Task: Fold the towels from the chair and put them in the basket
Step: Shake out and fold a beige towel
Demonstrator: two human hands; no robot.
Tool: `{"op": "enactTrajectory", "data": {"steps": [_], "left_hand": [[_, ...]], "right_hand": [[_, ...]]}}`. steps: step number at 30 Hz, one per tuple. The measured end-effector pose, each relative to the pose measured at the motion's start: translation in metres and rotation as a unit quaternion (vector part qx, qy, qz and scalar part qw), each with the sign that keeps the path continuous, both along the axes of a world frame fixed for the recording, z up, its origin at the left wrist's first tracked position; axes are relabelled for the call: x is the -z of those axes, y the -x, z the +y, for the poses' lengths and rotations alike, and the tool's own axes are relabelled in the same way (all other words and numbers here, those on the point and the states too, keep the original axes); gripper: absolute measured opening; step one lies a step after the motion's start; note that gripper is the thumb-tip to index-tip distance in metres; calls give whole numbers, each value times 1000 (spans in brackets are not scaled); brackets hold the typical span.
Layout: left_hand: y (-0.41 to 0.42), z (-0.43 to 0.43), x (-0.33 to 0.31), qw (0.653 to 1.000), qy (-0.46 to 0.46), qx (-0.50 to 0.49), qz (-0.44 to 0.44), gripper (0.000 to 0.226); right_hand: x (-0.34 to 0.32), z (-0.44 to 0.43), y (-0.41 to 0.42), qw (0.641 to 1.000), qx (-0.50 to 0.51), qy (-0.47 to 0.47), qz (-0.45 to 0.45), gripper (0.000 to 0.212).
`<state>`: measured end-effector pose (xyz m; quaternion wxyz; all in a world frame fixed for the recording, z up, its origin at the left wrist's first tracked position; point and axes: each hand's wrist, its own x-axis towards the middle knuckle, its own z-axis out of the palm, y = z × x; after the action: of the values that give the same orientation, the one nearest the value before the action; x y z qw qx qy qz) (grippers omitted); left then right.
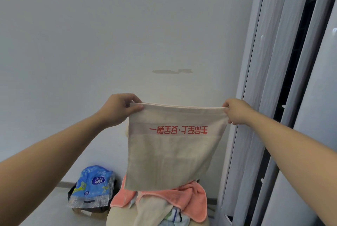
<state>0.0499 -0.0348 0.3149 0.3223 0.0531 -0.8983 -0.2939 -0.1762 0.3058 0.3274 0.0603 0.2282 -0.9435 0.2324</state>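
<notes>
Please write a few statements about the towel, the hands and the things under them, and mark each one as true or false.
1. The left hand and the right hand pinch the top corners of the beige towel. True.
2. The red print on it stands upright. False: it is upside down.
3. A pink towel lies on the pile below the beige towel. True.
4. The blue package lies to the right of that pile. False: it lies to its left, on the floor.
</notes>
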Motion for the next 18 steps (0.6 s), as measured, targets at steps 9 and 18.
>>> {"op": "enactTrajectory", "data": {"steps": [9,18], "left_hand": [[-13,6,-18,988,66,57,-130,14],[-14,11,-17,992,111,1,-58,20]], "right_hand": [[3,8,-1,997,5,-78,27,30],[4,11,-1,995,-9,-96,38,24]]}}
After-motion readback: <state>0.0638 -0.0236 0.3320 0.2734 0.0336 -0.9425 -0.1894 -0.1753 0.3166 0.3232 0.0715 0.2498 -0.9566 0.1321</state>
